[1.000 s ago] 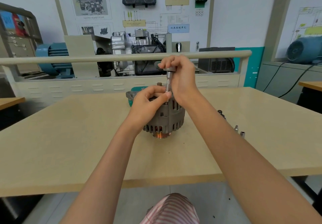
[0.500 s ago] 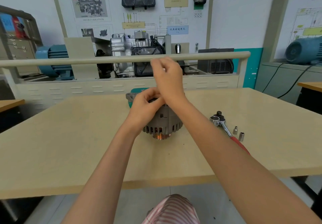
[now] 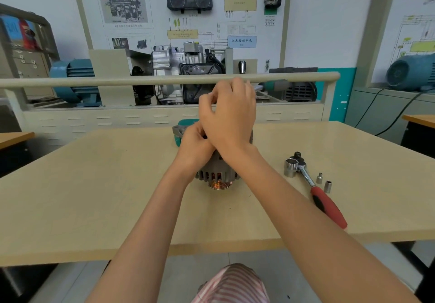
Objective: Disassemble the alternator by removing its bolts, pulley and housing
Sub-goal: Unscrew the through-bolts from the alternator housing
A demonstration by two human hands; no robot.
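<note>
The alternator (image 3: 217, 173) stands near the middle of the tan surface (image 3: 94, 196), well back from the front edge, with lots of bare room on its left side. It stands on end, so its long axis goes up and down, and the copper-colored ring at its bottom faces the person. The left hand (image 3: 194, 148) rests on top of the alternator with its fingers curled onto the gray housing. The right hand (image 3: 229, 114) is above it, crossing over the left hand, fingers bent and close together (you cannot tell if they pinch anything, because the hand hides it). To the right, apart from the alternator, a ratchet (image 3: 313, 185) with a red handle lies on the surface, its handle pointing toward the front edge. 2 small sockets (image 3: 323, 182) stand just beside it. A rail (image 3: 117, 81) runs across behind the surface.
</note>
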